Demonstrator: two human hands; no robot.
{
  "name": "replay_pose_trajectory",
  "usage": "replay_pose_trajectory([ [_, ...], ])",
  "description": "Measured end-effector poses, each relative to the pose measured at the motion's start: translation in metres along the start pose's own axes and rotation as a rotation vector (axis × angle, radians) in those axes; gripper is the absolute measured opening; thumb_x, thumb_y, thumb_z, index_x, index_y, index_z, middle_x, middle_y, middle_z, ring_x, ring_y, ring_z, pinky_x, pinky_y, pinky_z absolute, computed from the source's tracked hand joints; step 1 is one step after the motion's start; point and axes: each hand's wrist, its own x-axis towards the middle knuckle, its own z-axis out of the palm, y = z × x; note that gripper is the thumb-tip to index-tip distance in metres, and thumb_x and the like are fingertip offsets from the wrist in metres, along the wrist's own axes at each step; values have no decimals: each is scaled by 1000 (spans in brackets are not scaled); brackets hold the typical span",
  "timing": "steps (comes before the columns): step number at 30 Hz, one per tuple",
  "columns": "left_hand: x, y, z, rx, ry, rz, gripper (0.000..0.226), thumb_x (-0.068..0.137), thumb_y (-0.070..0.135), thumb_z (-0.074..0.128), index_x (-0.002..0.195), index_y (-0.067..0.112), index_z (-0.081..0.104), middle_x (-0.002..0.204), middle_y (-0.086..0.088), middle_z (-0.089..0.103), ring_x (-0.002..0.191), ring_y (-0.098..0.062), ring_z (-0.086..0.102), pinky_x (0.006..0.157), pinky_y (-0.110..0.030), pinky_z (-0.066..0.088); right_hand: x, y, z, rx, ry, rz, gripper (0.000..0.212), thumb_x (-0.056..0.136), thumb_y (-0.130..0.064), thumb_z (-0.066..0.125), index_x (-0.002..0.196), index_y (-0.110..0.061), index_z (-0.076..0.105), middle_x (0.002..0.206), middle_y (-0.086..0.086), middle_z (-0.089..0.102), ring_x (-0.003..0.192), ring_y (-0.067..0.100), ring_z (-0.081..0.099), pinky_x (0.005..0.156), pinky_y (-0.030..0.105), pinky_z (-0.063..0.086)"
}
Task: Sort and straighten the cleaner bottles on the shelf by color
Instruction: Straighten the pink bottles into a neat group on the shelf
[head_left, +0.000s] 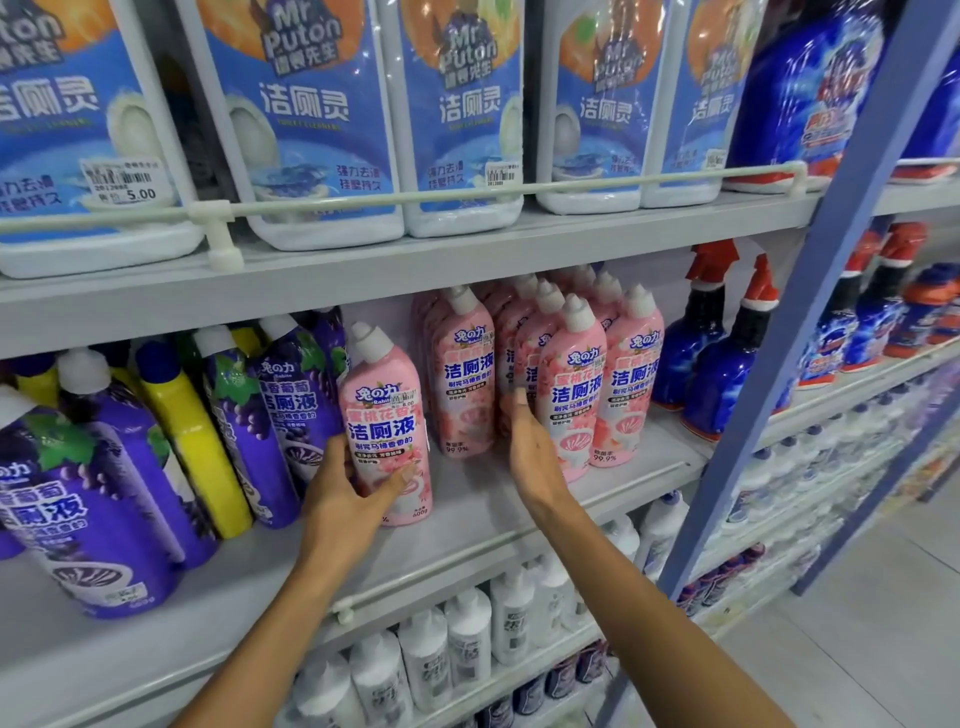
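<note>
- Pink bottle (387, 426): glossy plastic, rounded shoulders tapering to a slanted white cap, blossom-print label. Near-upright at the front of the middle shelf (467, 519), in the gap between the purple bottles (291, 410) and the pink group (571, 379).
- Left hand (348, 483): clamped low on the pink bottle, thumb across the label front, fingers curled round its left side.
- Right hand (530, 447): fingers straight and together, holding nothing, tips against the left flank of the pink group's front bottle.
- Pink group: same shape and sheen, packed upright in rows, touching one another, running to the shelf rear.
- Purple bottles: grape-print wrap, white caps, tilted at differing angles. Yellow bottle (192, 441) (plain smooth plastic, dark blue cap) wedged aslant among them.
- Bare pale board between pink bottle and pink group, and forward to the thin white rail (467, 552) along the shelf edge.
- Spray bottles (722, 374), shiny blue with red triggers, just right of the pink group. Blue post (779, 364) slanting past them.
- Upper shelf (415, 265) close over the rear caps.
</note>
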Motion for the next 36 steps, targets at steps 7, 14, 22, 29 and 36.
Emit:
replay_pose_trajectory([
  [7,10,13,51,12,35,10,55,71,29,91,113,25,54,106,9,71,93,-9,69,73,-28,56,-33,-8,-27,157,-91,47,80,99,-74,25,156,-21,39,157,-7,46,140,2,47,121,32,34],
  [14,20,26,107,0,71,-10,60,75,28,88,124,21,54,107,9,70,93,-14,68,86,-35,57,-65,-11,-53,146,-48,-33,73,101,-64,22,153,-20,44,151,-9,52,136,-1,50,118,28,37],
  [22,15,44,153,41,217,-34,86,81,26,82,152,12,37,137,-12,63,120,-34,62,98,-44,51,-86,5,-72,157,7,-13,63,102,-57,23,150,-23,48,146,-16,56,132,-6,51,117,27,38],
  [29,19,40,151,-10,140,-68,93,74,45,76,152,16,35,139,-9,60,123,-31,60,103,-45,50,-96,6,-68,124,7,9,64,102,-57,25,152,-23,45,149,-12,54,134,-4,51,117,29,39],
  [36,16,44,85,-198,-89,-103,71,91,50,68,151,21,43,145,4,55,128,-11,55,110,-31,44,-95,-6,-53,39,-75,-11,69,101,-69,30,153,-26,45,148,-14,54,133,-4,51,114,31,41],
])
